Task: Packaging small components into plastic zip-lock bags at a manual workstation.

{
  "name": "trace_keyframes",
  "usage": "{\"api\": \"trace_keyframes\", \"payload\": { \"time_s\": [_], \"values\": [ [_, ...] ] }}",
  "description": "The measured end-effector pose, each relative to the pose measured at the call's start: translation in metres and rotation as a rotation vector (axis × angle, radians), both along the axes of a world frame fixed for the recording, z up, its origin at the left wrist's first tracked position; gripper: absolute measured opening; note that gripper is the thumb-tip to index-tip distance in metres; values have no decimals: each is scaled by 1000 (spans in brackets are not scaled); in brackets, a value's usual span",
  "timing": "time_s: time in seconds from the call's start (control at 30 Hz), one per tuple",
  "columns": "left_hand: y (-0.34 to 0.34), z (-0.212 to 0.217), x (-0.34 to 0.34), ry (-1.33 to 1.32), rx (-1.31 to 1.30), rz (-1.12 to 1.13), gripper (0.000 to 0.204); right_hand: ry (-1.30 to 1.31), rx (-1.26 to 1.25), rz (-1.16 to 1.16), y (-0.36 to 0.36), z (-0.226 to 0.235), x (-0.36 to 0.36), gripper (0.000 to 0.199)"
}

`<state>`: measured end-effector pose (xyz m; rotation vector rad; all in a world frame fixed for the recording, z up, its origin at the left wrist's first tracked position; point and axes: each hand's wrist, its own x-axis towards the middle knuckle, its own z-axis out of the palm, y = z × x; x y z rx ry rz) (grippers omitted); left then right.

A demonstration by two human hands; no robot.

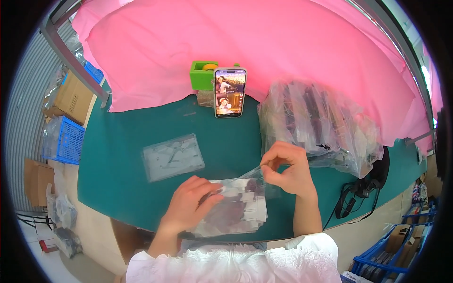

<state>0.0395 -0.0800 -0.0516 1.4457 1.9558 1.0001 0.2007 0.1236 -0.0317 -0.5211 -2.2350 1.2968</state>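
Note:
A stack of clear plastic sleeves with pale printed shapes (240,210) lies before me at the table's near edge. My left hand (191,200) is at its upper left, bent fingers gripping the edge of a clear plastic film, with the thumb lower on the stack. My right hand (289,170) pinches the other end of this clear plastic film (252,173) between thumb and forefinger, raised above the stack's upper right corner. The film stretches slantwise between both hands. Farther left on the table, a flat clear packet (173,157) with grey shapes inside lies apart from my hands.
A lit phone (230,93) leans upright by a green tape dispenser (200,78). Beyond my right hand sits a large, filled clear bag (321,127). A black strap (363,188) hangs at the right edge. Pink cloth (236,33) lines the back; blue crates (71,139) stand left.

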Motion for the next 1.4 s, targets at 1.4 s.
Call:
{"api": "trace_keyframes", "payload": {
  "time_s": [1.4],
  "values": [
    [-104,-23,-78,-675,186,216,30,-427,561,-21,49,-68,-100,59]
  ]
}}
